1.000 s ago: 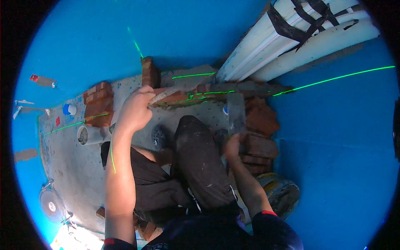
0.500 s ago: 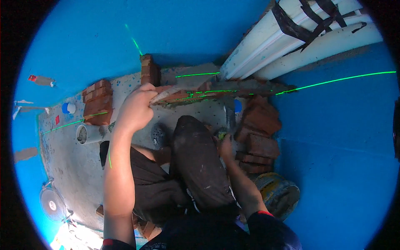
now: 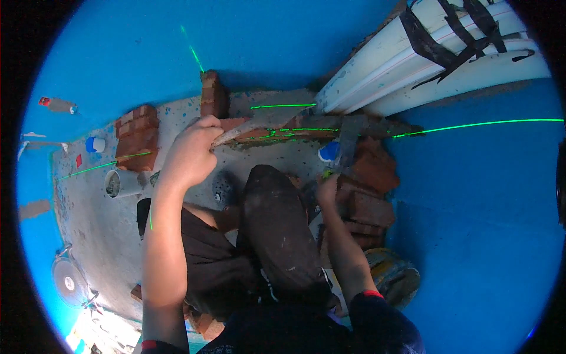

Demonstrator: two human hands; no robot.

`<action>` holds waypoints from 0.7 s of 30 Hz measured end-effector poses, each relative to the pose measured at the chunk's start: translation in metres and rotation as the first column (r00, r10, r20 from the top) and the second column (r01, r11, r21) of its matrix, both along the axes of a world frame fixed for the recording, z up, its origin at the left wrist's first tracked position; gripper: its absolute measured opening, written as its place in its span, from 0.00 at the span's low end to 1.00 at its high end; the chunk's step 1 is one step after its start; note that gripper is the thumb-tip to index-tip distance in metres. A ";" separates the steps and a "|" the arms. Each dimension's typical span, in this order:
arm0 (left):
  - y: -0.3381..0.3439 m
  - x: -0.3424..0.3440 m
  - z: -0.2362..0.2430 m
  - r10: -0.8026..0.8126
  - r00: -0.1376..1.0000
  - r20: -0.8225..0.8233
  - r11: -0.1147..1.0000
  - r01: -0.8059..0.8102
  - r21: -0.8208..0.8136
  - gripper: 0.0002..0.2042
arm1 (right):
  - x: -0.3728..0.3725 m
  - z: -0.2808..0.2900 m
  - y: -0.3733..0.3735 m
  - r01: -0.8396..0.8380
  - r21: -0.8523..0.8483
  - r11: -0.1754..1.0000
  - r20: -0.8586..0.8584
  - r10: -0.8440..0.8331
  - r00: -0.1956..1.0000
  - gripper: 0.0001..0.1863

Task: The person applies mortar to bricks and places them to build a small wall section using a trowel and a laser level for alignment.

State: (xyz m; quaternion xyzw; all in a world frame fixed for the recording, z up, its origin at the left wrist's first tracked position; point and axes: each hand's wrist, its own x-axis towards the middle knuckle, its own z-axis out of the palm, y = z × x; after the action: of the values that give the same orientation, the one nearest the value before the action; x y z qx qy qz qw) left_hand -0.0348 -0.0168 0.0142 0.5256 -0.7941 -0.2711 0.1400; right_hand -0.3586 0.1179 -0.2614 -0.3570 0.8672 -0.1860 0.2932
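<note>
My left hand [image 3: 197,150] is closed at the left end of a low row of bricks, its fingers round a mortar-edged brick [image 3: 234,131]. The brick's far side is hidden. On the right, my right hand [image 3: 328,190] grips a brick trowel [image 3: 346,144] with a flat grey blade and a bit of green at its handle. The blade points away from me and overlaps the right part of the low brick wall [image 3: 306,133]. Bright green laser lines run along that wall.
Loose bricks [image 3: 371,206] are piled at the right, beside a dirty bucket [image 3: 398,277]. White pipes with black tape [image 3: 433,53] stand in the far right corner. More bricks [image 3: 137,138] and a short white pipe [image 3: 122,183] lie left. Blue walls surround the grey floor.
My right hand and the trowel have moved farther away and slightly right, bringing the blade up to the brick wall. My left hand has stayed at the brick. The view has shifted slightly.
</note>
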 end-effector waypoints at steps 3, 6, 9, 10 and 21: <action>-0.001 0.001 -0.002 -0.023 1.000 0.004 0.999 0.023 -0.045 0.15 | 0.014 -0.014 0.002 -0.017 -0.039 0.999 -0.207 0.008 0.978 0.39; 0.001 0.006 -0.002 -0.001 1.000 0.017 1.000 0.002 -0.019 0.15 | 0.024 -0.022 0.007 -0.016 -0.121 0.992 -0.209 -0.010 0.978 0.38; -0.005 -0.012 -0.001 -0.027 0.999 -0.018 1.000 0.027 0.003 0.15 | -0.030 -0.080 0.035 -0.036 0.133 0.990 -0.351 0.081 0.933 0.39; -0.007 -0.017 0.000 -0.043 0.999 -0.028 0.999 0.044 0.028 0.14 | -0.048 -0.093 0.047 -0.033 0.219 0.975 -0.390 0.119 0.913 0.39; 0.000 0.011 -0.004 0.046 0.998 -0.043 0.992 -0.051 -0.115 0.14 | 0.020 -0.002 0.057 -0.123 0.169 0.978 -0.118 0.144 0.983 0.31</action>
State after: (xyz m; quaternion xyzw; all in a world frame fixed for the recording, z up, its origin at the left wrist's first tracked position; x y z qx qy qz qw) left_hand -0.0242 -0.0167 0.0102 0.5301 -0.7926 -0.2316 0.1928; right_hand -0.3387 0.1745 -0.2630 -0.4008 0.8706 -0.0717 0.2762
